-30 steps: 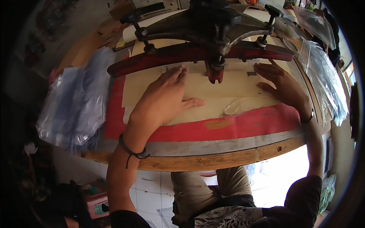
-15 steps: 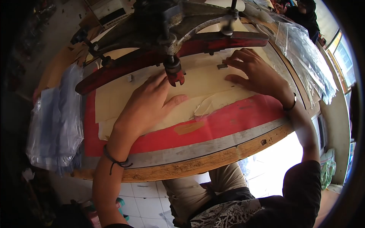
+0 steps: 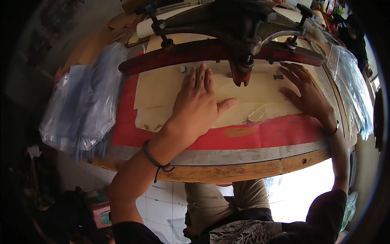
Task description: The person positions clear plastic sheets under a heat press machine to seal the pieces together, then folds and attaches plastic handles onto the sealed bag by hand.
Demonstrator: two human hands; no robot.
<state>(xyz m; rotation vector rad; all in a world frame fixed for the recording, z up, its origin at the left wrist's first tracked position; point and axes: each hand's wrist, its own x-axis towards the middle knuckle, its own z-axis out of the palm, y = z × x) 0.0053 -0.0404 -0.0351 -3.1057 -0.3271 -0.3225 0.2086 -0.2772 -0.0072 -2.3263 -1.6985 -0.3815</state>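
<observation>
My left hand (image 3: 196, 106) lies flat on a tan sheet (image 3: 227, 95), fingers together and pointing away from me, thumb out to the right. Just left of its fingertips sits a small pale block (image 3: 183, 69). My right hand (image 3: 305, 90) rests at the right part of the sheet with its fingers apart and holds nothing. A small dark block (image 3: 278, 77) is beside its fingers, seemingly apart from them. Between the hands, a red forked metal piece (image 3: 242, 77) hangs from the press above. Beneath the sheet shows a red layer (image 3: 276, 132).
The dark press frame with its long red bar (image 3: 183, 53) spans the table just beyond my fingers. Clear plastic sleeves are stacked at left (image 3: 87, 97), and more plastic (image 3: 351, 85) lies at right. The wooden table edge (image 3: 219, 173) is nearest me. Another person (image 3: 353, 40) is at far right.
The view has swung left, so everything appears further right. My left hand has shifted slightly left over the sheet, its fingers now straight and flat. My right hand stays near the dark block.
</observation>
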